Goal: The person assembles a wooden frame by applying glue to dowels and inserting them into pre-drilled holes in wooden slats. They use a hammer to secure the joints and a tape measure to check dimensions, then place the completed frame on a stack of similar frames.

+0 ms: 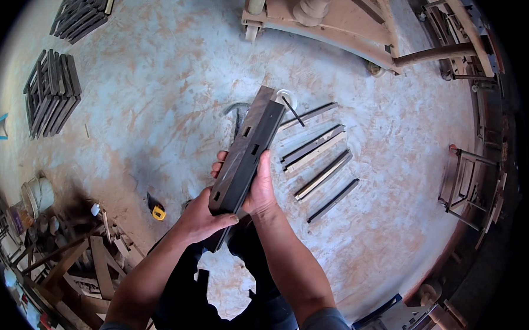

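Over my lap I hold dark wooden bars [253, 145] lying side by side, with small slots cut along them. My left hand [197, 220] is closed round their near end, its thumb across the top. My right hand [261, 187] grips them from the right, further up; fingertips show at the left edge, from beneath. Just beyond the bars, a hammer [237, 112] lies partly hidden on the floor. Beside it sits a round white dish [288, 97] with a thin dark stick [293, 112] across it. Several wooden strips [314, 146] lie in a slanting row to the right.
A yellow-and-black tape measure [157, 213] rests on the floor at left. Stacked dark frames [53, 93] stand at far left. Scrap wood [101, 266] fills the lower left. A wheeled wooden cart [347, 28] stands ahead, and a wooden frame [469, 182] at right.
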Available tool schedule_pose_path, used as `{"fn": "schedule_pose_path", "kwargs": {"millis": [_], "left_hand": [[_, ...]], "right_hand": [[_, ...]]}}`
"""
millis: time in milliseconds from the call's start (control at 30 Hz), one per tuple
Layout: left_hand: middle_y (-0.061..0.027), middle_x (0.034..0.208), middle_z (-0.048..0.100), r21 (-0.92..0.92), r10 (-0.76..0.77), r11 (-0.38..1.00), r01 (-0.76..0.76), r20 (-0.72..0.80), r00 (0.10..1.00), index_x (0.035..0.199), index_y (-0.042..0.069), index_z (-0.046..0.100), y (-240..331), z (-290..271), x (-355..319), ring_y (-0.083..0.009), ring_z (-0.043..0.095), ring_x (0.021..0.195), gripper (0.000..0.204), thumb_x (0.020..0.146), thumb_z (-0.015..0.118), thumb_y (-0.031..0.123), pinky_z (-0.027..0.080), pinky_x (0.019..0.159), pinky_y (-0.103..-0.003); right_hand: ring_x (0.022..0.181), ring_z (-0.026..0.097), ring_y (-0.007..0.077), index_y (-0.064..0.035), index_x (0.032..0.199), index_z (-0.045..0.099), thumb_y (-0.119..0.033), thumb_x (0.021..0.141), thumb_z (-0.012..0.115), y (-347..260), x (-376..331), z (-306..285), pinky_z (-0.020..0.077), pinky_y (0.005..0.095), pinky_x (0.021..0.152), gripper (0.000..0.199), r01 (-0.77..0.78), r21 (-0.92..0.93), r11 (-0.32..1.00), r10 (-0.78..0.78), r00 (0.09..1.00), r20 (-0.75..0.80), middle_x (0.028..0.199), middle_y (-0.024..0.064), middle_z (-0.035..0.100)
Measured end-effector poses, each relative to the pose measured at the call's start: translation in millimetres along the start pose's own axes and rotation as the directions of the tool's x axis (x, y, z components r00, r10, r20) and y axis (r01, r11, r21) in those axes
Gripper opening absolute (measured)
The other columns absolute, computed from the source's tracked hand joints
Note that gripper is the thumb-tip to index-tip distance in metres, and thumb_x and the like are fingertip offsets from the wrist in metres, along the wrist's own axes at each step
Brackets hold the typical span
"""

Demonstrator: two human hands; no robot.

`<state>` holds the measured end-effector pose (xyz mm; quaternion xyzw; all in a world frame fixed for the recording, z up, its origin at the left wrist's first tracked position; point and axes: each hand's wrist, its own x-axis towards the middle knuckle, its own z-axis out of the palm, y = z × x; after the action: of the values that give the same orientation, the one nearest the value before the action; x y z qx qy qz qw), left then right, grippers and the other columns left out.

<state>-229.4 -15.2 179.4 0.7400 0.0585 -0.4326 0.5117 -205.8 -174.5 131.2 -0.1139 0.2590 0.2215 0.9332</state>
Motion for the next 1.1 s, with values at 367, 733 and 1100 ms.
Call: {"fn": "schedule_pose_path", "kwargs": {"millis": [367, 733, 1100], "left_hand": [[-0.0273, 0.102, 0.063, 0.172, 0.043, 0.985, -0.022, -0.116, 0.992, 0.124, -0.003, 0.044, -84.3, 23.7, 58.7, -0.0413, 0.064, 0.096, 0.068, 0.079, 0.073, 0.039, 0.050, 0.082, -0.044], [-0.0140, 0.097, 0.065, -0.341, 0.012, 0.939, 0.046, 0.165, 0.986, 0.116, -0.003, 0.053, -76.9, -20.1, 147.7, -0.0248, 0.066, 0.088, 0.044, 0.075, 0.066, 0.008, 0.052, 0.082, -0.040], [-0.0126, 0.097, 0.065, -0.492, -0.043, 0.865, 0.100, 0.125, 0.991, 0.118, -0.003, 0.053, -108.5, -29.1, 155.1, -0.0229, 0.064, 0.085, 0.043, 0.077, 0.066, 0.005, 0.053, 0.080, -0.038]], "right_hand": [[0.095, 0.065, 0.0295, 0.0048, 0.119, 0.053, -0.042, 0.092, 0.060, -3.0, 56.4, -78.7, 0.0555, 0.0436, 0.081, 0.055, 0.124, -0.304, 0.945, -0.203, 0.948, -0.246, 0.108, 0.0182, 0.064], [0.104, 0.061, 0.0314, -0.0001, 0.127, 0.049, -0.050, 0.097, 0.044, -13.6, 118.2, -106.4, 0.0500, 0.0463, 0.090, 0.059, 0.334, -0.199, 0.922, -0.305, 0.939, 0.161, 0.122, 0.0149, 0.059], [0.069, 0.059, 0.0158, -0.0014, 0.127, 0.049, -0.034, 0.093, 0.060, -65.2, 102.8, -206.6, 0.0514, 0.0305, 0.056, 0.048, 0.144, -0.645, 0.750, -0.412, 0.866, -0.285, 0.095, 0.0083, 0.062]]}}
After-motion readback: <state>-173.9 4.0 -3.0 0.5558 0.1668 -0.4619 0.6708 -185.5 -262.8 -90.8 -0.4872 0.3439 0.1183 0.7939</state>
